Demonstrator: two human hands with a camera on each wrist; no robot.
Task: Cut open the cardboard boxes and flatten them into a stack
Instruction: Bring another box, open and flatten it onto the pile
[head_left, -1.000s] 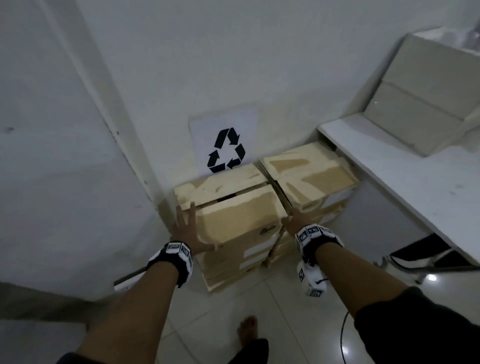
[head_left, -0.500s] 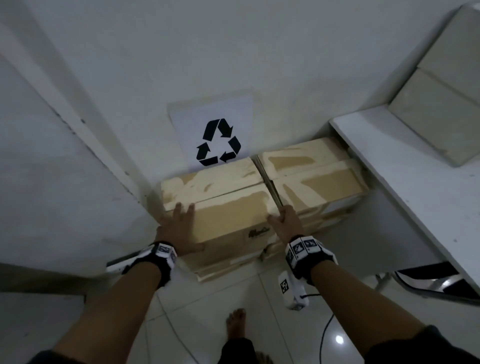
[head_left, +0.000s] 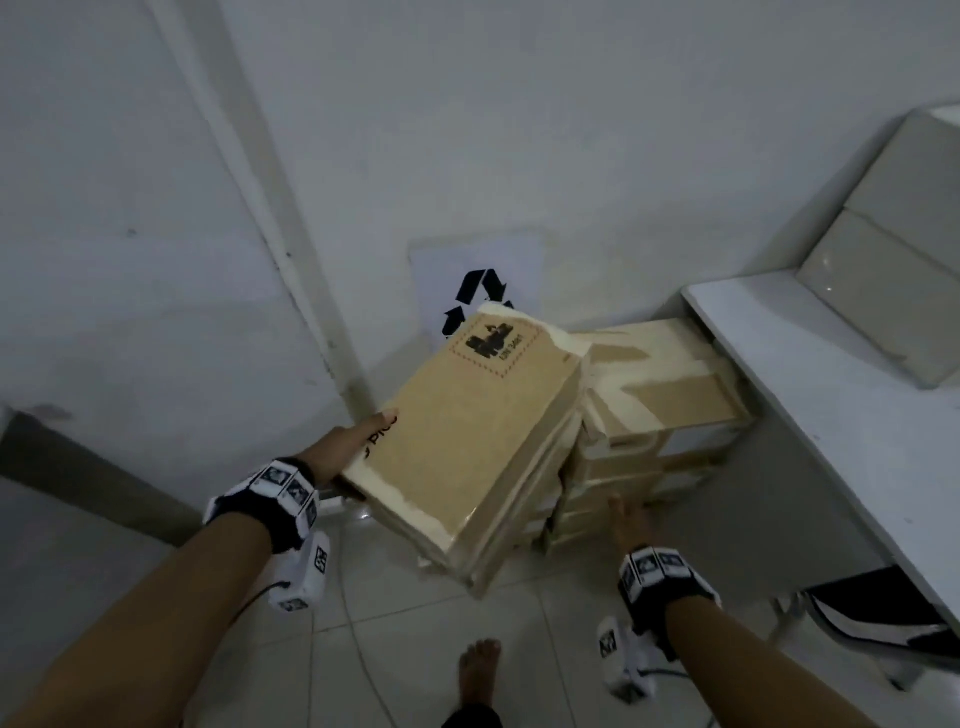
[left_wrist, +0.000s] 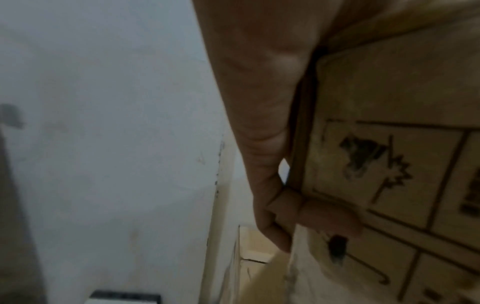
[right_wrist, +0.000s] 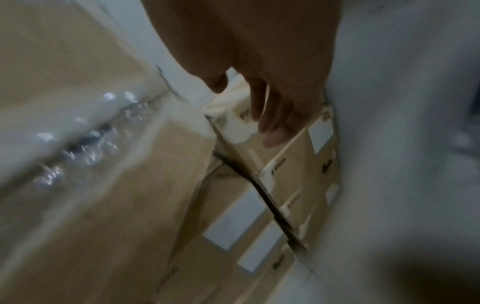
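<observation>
Tilted brown cardboard box (head_left: 467, 421), flat rectangular, matte kraft face with a black printed stamp in a dotted frame near its far end; cream tape, torn and ragged, along both short ends, glossy clear film at the near corner. It is raised at a slant off the left stack of brown cardboard boxes (head_left: 524, 519).

Left hand (head_left: 358, 441) grips the box's left long edge, thumb lying on the top face over printed letters. The left wrist view gives what the head view hides: fingers (left_wrist: 327, 218) curled under onto the underside, which carries a black-outlined grid of handling pictograms, 1 an umbrella. Print is blurred.

Right hand (head_left: 631, 519) is off the lifted box, low and to its right, fingers loosely extended and holding nothing, close against the front of the right stack of taped brown cardboard boxes (head_left: 670, 395). From the head view I cannot tell whether the fingertips touch. The right wrist view shows the hand (right_wrist: 272, 92) spread, fingertips pointing at box fronts with white rectangular labels and "PICO" lettering; contact is lost in blur. The same view shows crinkled shiny tape along the lifted box's side, left of the hand.

Beyond the hands: grey-white painted wall (head_left: 467, 130), a white paper sheet with black recycling arrows (head_left: 480, 291), partly covered by the box. Right of the right hand, a white smooth table top (head_left: 831, 395). Glossy white floor tiles (head_left: 415, 649) below, with 1 bare foot (head_left: 478, 670).
</observation>
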